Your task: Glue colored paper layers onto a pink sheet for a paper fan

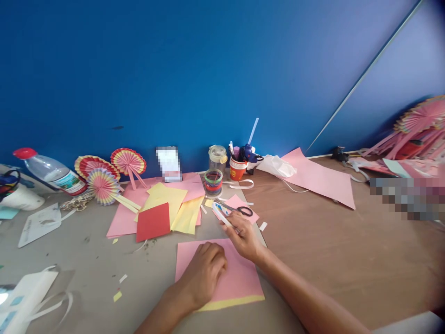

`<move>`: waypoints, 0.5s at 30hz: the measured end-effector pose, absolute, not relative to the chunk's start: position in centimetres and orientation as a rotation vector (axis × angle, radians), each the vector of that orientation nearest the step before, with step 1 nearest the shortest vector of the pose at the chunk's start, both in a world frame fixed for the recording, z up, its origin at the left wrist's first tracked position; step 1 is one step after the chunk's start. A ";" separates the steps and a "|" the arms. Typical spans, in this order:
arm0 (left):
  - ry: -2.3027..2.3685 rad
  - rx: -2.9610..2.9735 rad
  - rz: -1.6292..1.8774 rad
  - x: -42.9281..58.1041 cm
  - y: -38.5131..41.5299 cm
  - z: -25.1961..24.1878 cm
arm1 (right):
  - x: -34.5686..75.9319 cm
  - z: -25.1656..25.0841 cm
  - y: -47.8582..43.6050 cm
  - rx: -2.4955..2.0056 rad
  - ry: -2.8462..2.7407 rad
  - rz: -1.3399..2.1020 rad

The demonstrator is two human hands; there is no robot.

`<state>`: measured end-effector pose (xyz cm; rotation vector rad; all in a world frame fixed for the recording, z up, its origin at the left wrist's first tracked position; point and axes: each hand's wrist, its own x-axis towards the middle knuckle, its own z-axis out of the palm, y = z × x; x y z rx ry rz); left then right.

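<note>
A pink sheet of paper with a yellow strip along its near edge lies in front of me. My left hand rests on this sheet, its fingers curled and pressed together; what they hold, if anything, is hidden. Above the sheet's far right corner, my right hand grips a roll of white tape, which looks ring-shaped with blue marks inside. Just behind that hand, black-handled scissors lie on a small pink paper piece.
Red paper, yellow sheets and paper fans lie farther left. A clear jar and red cup stand against the blue wall. A tilted bottle is at left, a large pink sheet at right.
</note>
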<state>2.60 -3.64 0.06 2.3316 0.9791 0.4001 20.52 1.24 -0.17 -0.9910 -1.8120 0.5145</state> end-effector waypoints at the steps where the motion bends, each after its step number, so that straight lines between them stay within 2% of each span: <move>1: 0.841 2.211 0.335 2.5 -3.9 1.0 | 20.6 -0.2 1.3 -0.994 -1.808 0.518; 2: 0.614 2.115 0.243 2.4 -4.2 1.8 | 20.6 -0.2 1.3 -1.001 -1.807 0.523; 5: 0.429 2.046 0.191 2.1 -4.6 3.4 | 20.6 -0.2 1.2 -1.010 -1.835 0.529; 11: 0.523 1.740 0.281 0.4 -3.1 4.3 | 20.1 -0.6 1.0 -0.882 -1.943 0.481; 15: 0.175 1.652 -0.142 0.1 -3.4 4.3 | 19.8 -0.5 0.9 -0.867 -1.972 0.497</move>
